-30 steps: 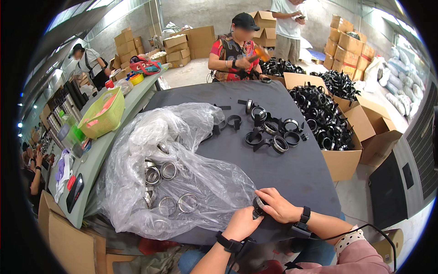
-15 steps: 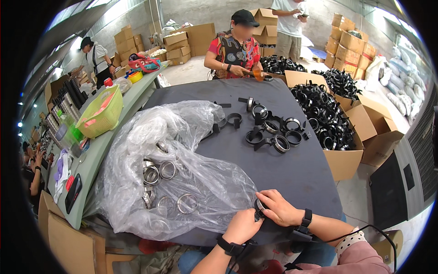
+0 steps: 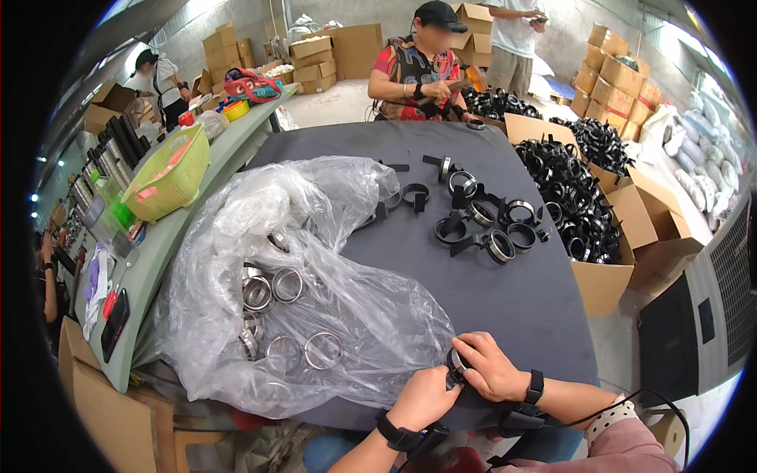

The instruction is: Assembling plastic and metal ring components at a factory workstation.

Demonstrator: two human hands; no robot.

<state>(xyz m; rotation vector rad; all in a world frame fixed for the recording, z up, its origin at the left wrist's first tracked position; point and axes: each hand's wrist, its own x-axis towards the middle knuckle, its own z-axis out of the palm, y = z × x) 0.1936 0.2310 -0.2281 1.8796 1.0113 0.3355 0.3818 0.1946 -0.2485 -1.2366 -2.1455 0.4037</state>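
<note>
At the near edge of the dark table, both my hands are closed around a ring with a black band (image 3: 455,361). My left hand (image 3: 424,396) grips its near lower side. My right hand (image 3: 490,366) wraps over the right side, fingers curled on top; the ring is partly hidden by both. Just left of them spreads a clear plastic bag (image 3: 386,303), and bare metal rings (image 3: 323,350) show in or under it. Farther up the table lie several metal rings with black bands and protruding tabs (image 3: 499,246).
Across the table a co-worker holds a hammer with an orange head (image 3: 475,78). An open cardboard box (image 3: 603,285) heaped with black-banded rings stands at the right. On the left, a green side table (image 3: 229,162) bears a yellow-green basket (image 3: 169,189) and a phone (image 3: 116,327).
The co-worker's hammer has been raised from the table corner. My hands keep their hold on the ring, with little visible movement; the whole view has shifted slightly.
</note>
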